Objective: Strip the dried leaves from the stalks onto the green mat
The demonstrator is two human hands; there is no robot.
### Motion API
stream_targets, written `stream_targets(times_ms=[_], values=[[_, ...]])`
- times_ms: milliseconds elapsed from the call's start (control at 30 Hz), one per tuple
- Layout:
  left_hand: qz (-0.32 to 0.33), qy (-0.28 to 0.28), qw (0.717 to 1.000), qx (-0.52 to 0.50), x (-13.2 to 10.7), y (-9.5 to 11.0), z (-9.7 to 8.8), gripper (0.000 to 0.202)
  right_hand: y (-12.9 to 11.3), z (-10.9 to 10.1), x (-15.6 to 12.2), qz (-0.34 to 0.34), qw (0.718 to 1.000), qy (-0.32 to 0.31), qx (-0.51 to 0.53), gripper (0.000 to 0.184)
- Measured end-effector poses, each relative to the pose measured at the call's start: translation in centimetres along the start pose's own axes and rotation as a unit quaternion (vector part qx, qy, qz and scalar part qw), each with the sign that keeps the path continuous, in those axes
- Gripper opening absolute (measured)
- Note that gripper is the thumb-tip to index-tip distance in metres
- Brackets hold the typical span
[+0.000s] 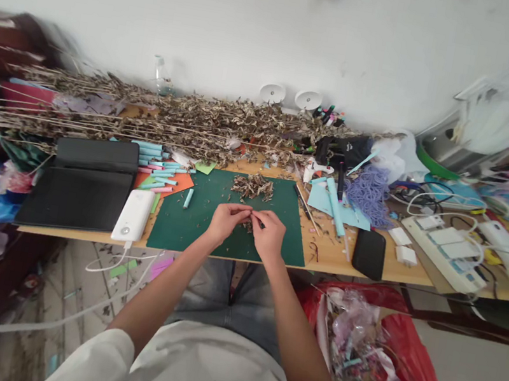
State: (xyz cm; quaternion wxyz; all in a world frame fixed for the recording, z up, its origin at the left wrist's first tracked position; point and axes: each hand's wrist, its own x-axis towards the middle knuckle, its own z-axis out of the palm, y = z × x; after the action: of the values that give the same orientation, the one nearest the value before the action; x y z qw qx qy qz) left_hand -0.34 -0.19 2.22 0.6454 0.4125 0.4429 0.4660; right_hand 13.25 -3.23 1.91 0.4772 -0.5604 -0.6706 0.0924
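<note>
White shirt [205,379] sits nearest me, below the mat [172,222]. Over the mat's middle, I'd judge fine fingertip work on dried leaves [253,186] is in hand; the next move calls for a light, steady pinch. Left hand [226,220] and right hand [269,231] are pinched closed, tips meeting — anything between is too small to tell. Leaves heap by the mat's far edge, stalks [227,122] beyond.

Forearms [167,296] angled inward, left grip [225,219] and right grip [270,231] close together, fingertips [246,216] pinched
</note>
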Motion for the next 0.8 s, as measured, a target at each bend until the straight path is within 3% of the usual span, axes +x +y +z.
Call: stream_targets(times_ms=[100, 233, 400, 533, 600, 700, 800], values=[[0.055, -0.013, 0.990, 0.126, -0.2, -0.2, -0.5, 0.023, -0.5, -0.2, 0.0, 0.019, 0.999, 0.002, 0.030, 0.015], [0.136, -0.022, 0.951, 0.277, -0.7, 0.4, -0.8, 0.019, -1.2, -0.7, 0.3, 0.060, 0.995, -0.015, 0.072, 0.015], [0.289, -0.062, 0.844, 0.447, -1.1, 1.5, -0.7, 0.023, -1.3, -0.7, 0.5, 0.099, 0.991, -0.022, 0.089, 0.015], [0.330, -0.075, 0.756, 0.561, -1.1, 1.3, -0.5, 0.025, -1.0, -0.3, 0.2, 0.112, 0.991, -0.021, 0.064, 0.012], [0.329, -0.078, 0.734, 0.588, -1.1, 1.0, -0.4, 0.024, -1.1, -0.2, 0.1, 0.097, 0.994, -0.029, 0.033, 0.012], [0.310, -0.056, 0.745, 0.588, -0.9, 0.6, -0.2, 0.023, -1.1, -0.4, -0.1, 0.067, 0.997, -0.043, -0.014, 0.013], [0.283, -0.030, 0.805, 0.521, -0.6, 0.5, -0.2, 0.026, -0.6, -0.6, 0.0, 0.056, 0.997, -0.035, -0.028, 0.015]])
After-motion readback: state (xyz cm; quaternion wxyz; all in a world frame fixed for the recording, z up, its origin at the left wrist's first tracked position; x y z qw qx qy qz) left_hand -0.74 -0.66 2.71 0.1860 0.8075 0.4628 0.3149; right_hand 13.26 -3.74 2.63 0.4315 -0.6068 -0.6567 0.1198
